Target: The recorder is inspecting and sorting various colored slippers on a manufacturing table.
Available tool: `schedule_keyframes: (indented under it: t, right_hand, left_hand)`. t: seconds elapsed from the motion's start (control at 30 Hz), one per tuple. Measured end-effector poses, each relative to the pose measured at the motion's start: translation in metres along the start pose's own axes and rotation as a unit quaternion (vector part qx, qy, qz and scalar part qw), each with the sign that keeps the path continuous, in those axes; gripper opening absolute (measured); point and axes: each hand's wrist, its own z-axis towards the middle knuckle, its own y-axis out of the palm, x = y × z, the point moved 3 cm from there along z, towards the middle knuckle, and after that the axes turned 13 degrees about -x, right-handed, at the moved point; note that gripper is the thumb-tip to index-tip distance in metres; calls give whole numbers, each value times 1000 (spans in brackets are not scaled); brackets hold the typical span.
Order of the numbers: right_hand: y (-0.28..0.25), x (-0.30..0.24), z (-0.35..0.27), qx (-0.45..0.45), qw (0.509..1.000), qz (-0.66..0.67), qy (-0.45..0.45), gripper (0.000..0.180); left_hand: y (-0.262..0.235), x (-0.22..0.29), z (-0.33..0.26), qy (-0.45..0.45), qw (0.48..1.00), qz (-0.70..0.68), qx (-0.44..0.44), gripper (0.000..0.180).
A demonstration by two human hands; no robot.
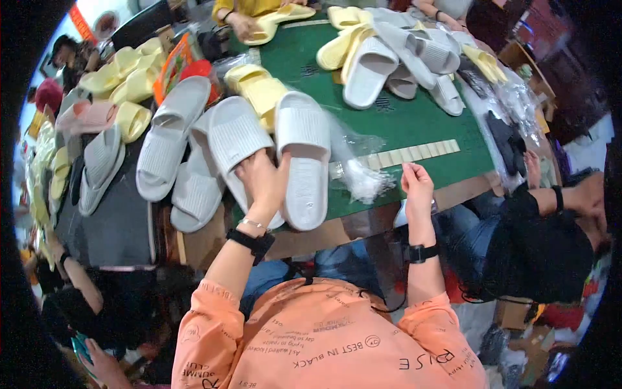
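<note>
My left hand (264, 185) is closed round a pair of light grey slide slippers. Its fingers reach under the strap of the left slipper (236, 129), and the thumb lies against the right slipper (306, 175). To the right, my right hand (418, 185) is raised over the table edge with its fingers pinched together; whether something small is between them cannot be made out. Between the hands, a crumpled clear plastic bag (366, 178) lies on the green table top (427, 126). Beside the left hand are more grey slippers (172, 133).
A strip of pale tiles (418, 153) runs along the green top. Grey and yellow slippers (372, 68) are heaped at the far side. More yellow slippers (129, 71) lie at the left. A person in a yellow sleeve (243, 8) handles slippers opposite; another person's arm (576, 198) is at the right.
</note>
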Motion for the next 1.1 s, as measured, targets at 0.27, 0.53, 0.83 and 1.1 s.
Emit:
schedule_keyframes:
  t: [0.27,0.53,0.83,1.1]
  right_hand:
    - [32,-144,-43,-3,939,54,-341,12]
    - [46,-206,-120,40,846,-103,-521,7]
    - [113,-65,-86,-178,945,-246,-123,41]
    - [127,3,-34,-130,944,-266,-143,32]
  left_hand:
    - [2,-5,-19,-11,989,-149,-9,40]
    - [3,15,-32,59,997,47,6,41]
    - [-26,32,-51,-44,980,-187,-56,40]
    - [-10,25,-61,-31,985,-166,-29,34]
